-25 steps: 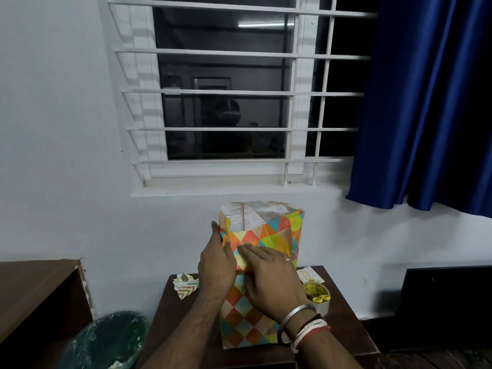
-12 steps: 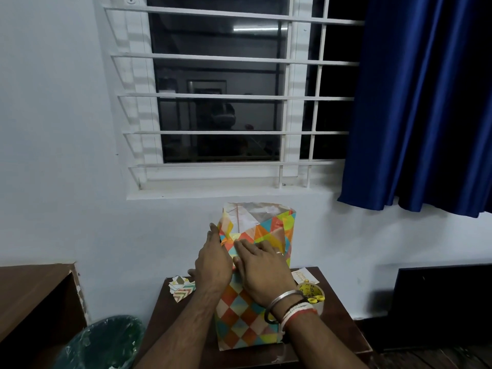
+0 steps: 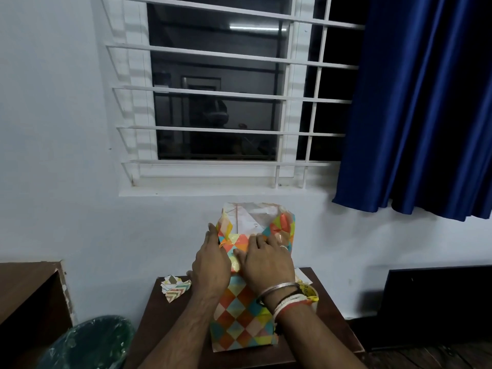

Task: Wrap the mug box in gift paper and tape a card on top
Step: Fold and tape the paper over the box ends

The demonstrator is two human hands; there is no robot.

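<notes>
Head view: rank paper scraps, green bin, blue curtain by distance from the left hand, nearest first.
1. Paper scraps: on the table, just left of the left hand.
2. Green bin: floor, lower left.
3. Blue curtain: upper right.

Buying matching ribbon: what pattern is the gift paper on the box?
Gift paper: multicoloured diamonds, orange, teal, yellow; head view.
</notes>
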